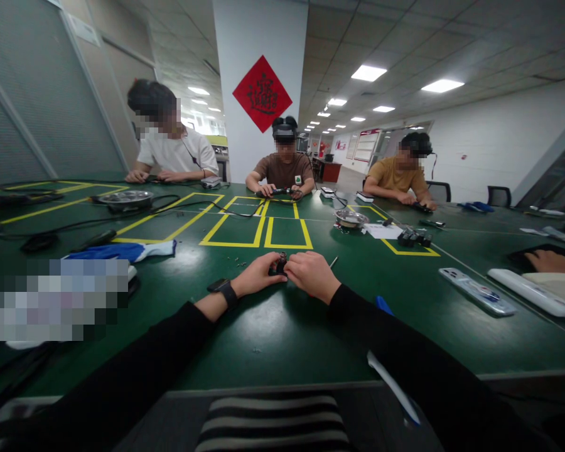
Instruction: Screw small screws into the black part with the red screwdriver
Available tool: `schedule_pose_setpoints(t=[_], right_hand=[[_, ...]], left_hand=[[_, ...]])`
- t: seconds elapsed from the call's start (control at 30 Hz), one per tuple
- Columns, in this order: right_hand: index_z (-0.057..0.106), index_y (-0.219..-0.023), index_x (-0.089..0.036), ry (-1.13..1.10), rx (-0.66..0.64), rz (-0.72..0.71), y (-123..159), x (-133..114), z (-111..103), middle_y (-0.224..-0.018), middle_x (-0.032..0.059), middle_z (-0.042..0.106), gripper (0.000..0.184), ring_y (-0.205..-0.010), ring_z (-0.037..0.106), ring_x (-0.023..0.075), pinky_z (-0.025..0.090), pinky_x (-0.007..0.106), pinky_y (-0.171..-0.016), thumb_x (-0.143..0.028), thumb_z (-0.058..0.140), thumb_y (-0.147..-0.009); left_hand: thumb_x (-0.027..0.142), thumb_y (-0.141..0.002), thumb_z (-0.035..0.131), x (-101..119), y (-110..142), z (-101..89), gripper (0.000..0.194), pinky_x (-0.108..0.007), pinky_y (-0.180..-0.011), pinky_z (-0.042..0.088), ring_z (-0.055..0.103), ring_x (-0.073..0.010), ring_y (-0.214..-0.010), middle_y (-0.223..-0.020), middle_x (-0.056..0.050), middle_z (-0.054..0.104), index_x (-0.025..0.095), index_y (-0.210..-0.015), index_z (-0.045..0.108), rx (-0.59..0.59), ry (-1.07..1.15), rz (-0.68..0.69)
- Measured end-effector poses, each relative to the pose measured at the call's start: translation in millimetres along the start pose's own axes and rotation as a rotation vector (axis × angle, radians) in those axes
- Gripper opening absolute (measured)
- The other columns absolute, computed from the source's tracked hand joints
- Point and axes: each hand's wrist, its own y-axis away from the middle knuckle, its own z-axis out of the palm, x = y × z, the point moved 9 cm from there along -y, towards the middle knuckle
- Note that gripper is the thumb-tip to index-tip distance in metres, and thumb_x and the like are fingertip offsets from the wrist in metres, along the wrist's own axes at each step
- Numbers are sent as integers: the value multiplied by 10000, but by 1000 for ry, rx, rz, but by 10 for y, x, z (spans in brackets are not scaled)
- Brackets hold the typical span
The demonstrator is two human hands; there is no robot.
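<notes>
My left hand [258, 275] pinches a small dark part with a shiny metal top [281, 258], just above the green table [245, 351]. Its exact kind is too small to make out. Against the same part press the closed fingers of my right hand [312, 276], and whatever they hold is hidden. A thin metallic rod [334, 262] shows just behind the right hand; whether it is held or lies on the table I cannot tell. Several tiny metal pieces [238, 260] lie beyond my left wrist, which wears a dark watch [226, 292].
A blue and white glove [127, 251] lies at left, with cables near it. At right are a phone [475, 290], a white case [532, 292] and another person's hand [553, 260]. Metal bowls [351, 218] and dark parts [414, 237] stand farther back. Three people sit opposite.
</notes>
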Motion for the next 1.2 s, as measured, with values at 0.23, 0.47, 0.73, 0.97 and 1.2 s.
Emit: schedule_pose_setpoints(t=[0.23,0.47,0.73,0.97,1.2], right_hand=[[628,-810,-177,-1,-1,-14,11,-2,-13,-786,40,625,194,-742,534,162,299,297,-662,-283,478,-871],[636,-794,-184,-68,12,80,12,103,55,-782,31,638,139,-745,555,151,304,273,-651,-272,538,-839],[599,-715,-175,-206,125,346,80,490,-67,-682,13,606,321,-642,528,129,304,238,-590,-407,446,-875],[650,-970,-183,-751,-315,325,278,882,193,-908,27,659,263,-800,598,152,422,248,-702,-356,561,-793],[613,-1061,-214,-702,-468,77,399,666,393,-1247,74,512,485,-1130,486,217,357,325,-939,-350,751,-616]], left_hand=[[398,-696,672,14,7,-18,393,-333,-741,459,553,-199,-828,-933,-59,591,162,-988,555,13,-24,-11],[414,-703,665,56,4,-31,374,-317,-723,456,551,-192,-808,-914,-52,586,167,-962,554,0,-13,-6],[392,-702,671,38,8,-5,488,-345,-789,454,554,-200,-868,-991,-66,589,171,-1106,513,0,45,-23],[432,-744,617,28,2,-2,540,-390,-870,440,555,-223,-953,-1080,-89,584,177,-1200,481,1,112,-102],[426,-826,512,19,-5,24,401,-415,-939,404,539,-235,-1029,-1123,-95,586,187,-1146,542,-12,86,-106]])
